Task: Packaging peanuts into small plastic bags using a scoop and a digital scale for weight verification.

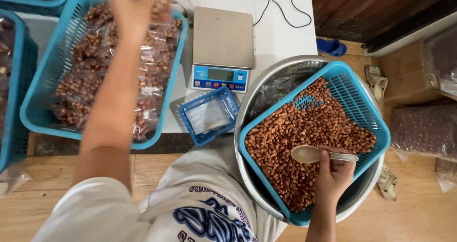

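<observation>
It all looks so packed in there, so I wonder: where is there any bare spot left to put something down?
The scale's steel pan is bare. White tabletop lies free right of it, bordered by the black cable. The big blue basket is full of bagged nuts, the basket in the metal bowl full of loose nuts, where the right hand holds a spoon.

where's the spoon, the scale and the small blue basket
spoon (308,153), head view, on its pale bowl, over the nuts
scale (223,36), head view, on the middle of its bare metal platform
small blue basket (231,99), head view, on its right-hand rim
</observation>
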